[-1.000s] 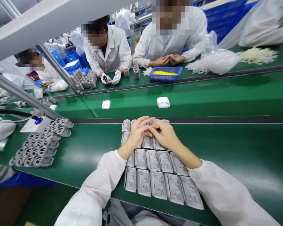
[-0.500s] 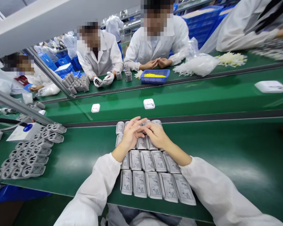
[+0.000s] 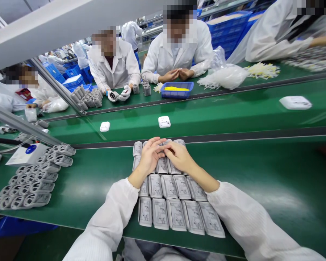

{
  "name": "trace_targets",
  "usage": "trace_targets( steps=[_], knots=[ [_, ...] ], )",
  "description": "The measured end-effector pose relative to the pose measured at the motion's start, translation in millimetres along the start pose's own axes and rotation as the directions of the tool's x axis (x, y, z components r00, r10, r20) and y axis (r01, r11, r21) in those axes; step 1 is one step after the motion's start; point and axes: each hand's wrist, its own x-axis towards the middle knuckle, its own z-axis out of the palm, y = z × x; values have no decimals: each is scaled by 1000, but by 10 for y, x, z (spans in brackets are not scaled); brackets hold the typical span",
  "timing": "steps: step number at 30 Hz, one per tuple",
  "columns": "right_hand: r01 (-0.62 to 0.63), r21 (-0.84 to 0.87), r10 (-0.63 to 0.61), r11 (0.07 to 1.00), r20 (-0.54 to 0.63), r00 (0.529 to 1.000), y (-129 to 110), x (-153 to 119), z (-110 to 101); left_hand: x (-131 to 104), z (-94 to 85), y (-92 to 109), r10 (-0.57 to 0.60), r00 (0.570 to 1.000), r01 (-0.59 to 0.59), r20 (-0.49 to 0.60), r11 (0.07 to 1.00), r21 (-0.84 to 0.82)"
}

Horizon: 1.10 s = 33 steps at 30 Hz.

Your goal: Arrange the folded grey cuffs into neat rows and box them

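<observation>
Several flat grey packets with printed faces (image 3: 176,214) lie in rows on the green table (image 3: 97,181) in front of me. Above the far rows, my left hand (image 3: 151,155) has its palm turned up and its fingers spread. My right hand (image 3: 178,156) touches the fingers of my left hand, its thumb and fingers pinched together; anything between them is too small or hidden to make out. Both hands cover part of the far packets.
Stacked grey rolled pieces (image 3: 40,185) stand at the left beside a white box (image 3: 27,154). White devices (image 3: 164,121) lie on the green strip beyond a dark rail. Across it, people in white coats sit near a blue tray of yellow pieces (image 3: 176,90).
The view has shifted slightly, so the white devices sit further left. My right hand's fingers have moved slightly against my left fingers.
</observation>
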Motion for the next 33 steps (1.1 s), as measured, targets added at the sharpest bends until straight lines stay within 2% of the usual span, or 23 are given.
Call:
trace_targets(
  steps=[8,33],
  knots=[
    [2,6,-2,1000,4,1000,-4,2,-15,-5,3,23,-47,999,47,-9,999,-24],
    [-1,-3,1,1000,54,999,15,-2,-19,14,-24,16,-60,998,59,-13,995,-79]
  ],
)
